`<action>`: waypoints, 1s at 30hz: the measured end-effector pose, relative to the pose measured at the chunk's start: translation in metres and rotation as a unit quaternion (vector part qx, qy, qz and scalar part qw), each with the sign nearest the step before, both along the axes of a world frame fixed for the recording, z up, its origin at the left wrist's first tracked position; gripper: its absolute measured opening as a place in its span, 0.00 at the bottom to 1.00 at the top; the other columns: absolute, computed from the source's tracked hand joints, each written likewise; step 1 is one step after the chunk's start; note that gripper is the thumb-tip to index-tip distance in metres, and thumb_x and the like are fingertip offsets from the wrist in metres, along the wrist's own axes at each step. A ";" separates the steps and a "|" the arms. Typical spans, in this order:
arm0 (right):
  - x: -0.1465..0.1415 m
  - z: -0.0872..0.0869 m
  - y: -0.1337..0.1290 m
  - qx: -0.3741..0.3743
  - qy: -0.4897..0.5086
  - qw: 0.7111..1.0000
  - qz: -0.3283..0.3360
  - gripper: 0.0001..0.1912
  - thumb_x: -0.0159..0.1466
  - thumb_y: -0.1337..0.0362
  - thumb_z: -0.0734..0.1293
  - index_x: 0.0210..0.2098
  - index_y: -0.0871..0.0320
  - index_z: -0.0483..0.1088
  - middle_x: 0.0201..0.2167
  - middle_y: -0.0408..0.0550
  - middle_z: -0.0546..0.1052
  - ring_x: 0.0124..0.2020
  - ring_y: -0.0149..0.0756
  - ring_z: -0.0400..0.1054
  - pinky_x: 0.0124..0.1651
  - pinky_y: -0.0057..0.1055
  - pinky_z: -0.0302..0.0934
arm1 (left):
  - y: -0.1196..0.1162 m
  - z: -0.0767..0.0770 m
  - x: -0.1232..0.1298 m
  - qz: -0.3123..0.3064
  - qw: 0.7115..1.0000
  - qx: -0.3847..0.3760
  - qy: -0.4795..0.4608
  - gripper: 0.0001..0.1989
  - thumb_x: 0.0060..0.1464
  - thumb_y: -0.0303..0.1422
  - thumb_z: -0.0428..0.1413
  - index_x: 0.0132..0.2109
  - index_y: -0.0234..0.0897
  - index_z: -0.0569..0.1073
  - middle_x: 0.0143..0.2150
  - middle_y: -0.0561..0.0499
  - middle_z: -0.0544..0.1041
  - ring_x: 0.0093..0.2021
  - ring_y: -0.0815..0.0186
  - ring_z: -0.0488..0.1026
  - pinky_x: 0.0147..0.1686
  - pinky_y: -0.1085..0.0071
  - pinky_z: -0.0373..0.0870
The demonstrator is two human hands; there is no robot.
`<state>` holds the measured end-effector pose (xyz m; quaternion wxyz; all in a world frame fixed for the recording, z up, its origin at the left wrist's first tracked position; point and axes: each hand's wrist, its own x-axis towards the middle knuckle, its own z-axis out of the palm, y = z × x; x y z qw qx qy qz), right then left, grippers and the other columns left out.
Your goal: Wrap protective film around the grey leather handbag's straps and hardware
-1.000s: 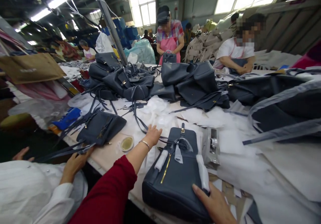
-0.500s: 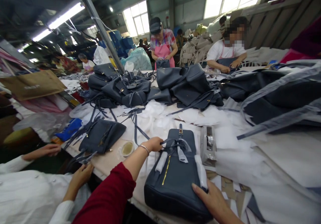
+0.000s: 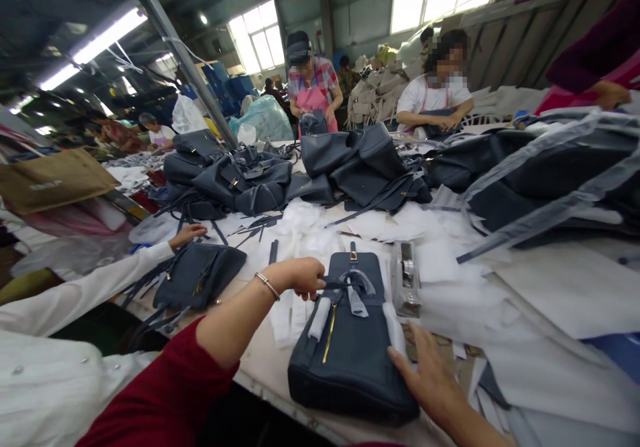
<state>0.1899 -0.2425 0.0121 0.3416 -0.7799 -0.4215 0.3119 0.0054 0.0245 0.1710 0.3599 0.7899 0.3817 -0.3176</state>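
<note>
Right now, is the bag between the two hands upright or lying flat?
The bag lies flat on its back: its front, with the gold zipper, faces up.

Head-worn view, forward and down

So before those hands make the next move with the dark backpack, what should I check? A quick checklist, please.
1. Backpack lying flat, zipper side up: ok.
2. Left hand gripping the thin dark strap: ok, its fingers are closed on it.
3. Right hand pressing firmly: cannot tell; its thumb is at the bag's side, but pressure doesn't show.
4. White wrapping in place on both sides of the front: ok.
5. Space beside the bag free of loose bits: not ok, scraps lie to its right.
6. Co-worker's hand away from this bag: ok, it's by another bag.
</note>
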 end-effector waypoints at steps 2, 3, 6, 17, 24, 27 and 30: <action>0.000 0.017 0.008 0.060 -0.006 0.998 0.006 0.32 0.61 0.46 0.64 0.56 0.62 0.67 0.58 0.62 0.70 0.61 0.54 0.62 0.63 0.49 0.54 | -0.019 0.018 0.010 0.012 1.000 0.009 -0.013 0.08 0.53 0.32 0.52 0.37 0.32 0.73 0.32 0.44 0.82 0.24 0.65 0.77 0.23 0.75 0.68; -0.004 0.027 0.014 0.061 0.038 0.997 0.033 0.29 0.62 0.46 0.63 0.53 0.61 0.70 0.54 0.61 0.73 0.56 0.52 0.66 0.59 0.48 0.58 | -0.031 0.023 0.014 0.020 0.999 0.007 -0.027 0.07 0.53 0.31 0.52 0.36 0.32 0.72 0.31 0.44 0.81 0.24 0.64 0.77 0.22 0.75 0.68; -0.028 0.054 0.038 0.003 0.321 0.942 0.098 0.27 0.63 0.42 0.62 0.42 0.60 0.74 0.39 0.54 0.78 0.40 0.43 0.72 0.41 0.37 0.65 | -0.069 0.020 0.023 0.054 0.993 -0.052 -0.093 0.06 0.52 0.30 0.51 0.31 0.33 0.71 0.29 0.45 0.80 0.24 0.63 0.77 0.21 0.73 0.70; -0.048 0.049 0.063 -0.031 0.696 0.708 -0.113 0.10 0.64 0.60 0.69 0.33 0.63 0.72 0.32 0.50 0.80 0.26 0.32 0.73 0.28 0.27 0.65 | -0.143 -0.018 -0.062 0.305 0.914 -0.162 -0.215 0.09 0.51 0.34 0.58 0.38 0.34 0.72 0.38 0.46 0.81 0.37 0.62 0.79 0.34 0.71 0.71; -0.076 0.075 0.045 -0.084 0.721 0.688 0.029 0.17 0.59 0.57 0.73 0.41 0.63 0.73 0.35 0.51 0.80 0.29 0.33 0.75 0.31 0.26 0.65 | -0.159 -0.014 -0.083 0.429 0.831 -0.194 -0.296 0.15 0.60 0.44 0.53 0.39 0.35 0.65 0.31 0.51 0.77 0.23 0.73 0.71 0.25 0.76 0.67; -0.091 0.092 0.034 -0.053 0.679 0.701 0.211 0.15 0.56 0.57 0.74 0.34 0.65 0.75 0.30 0.46 0.76 0.29 0.28 0.69 0.36 0.24 0.60 | -0.169 -0.011 -0.075 0.435 0.830 -0.161 -0.310 0.15 0.60 0.44 0.53 0.37 0.36 0.64 0.27 0.54 0.73 0.22 0.73 0.69 0.25 0.75 0.67; -0.088 0.102 0.027 -0.012 0.616 0.722 0.315 0.14 0.59 0.57 0.72 0.34 0.64 0.77 0.33 0.45 0.76 0.36 0.32 0.68 0.44 0.27 0.59 | -0.181 -0.009 -0.078 0.410 0.843 -0.168 -0.306 0.12 0.60 0.41 0.54 0.38 0.36 0.65 0.26 0.54 0.72 0.24 0.72 0.69 0.26 0.75 0.67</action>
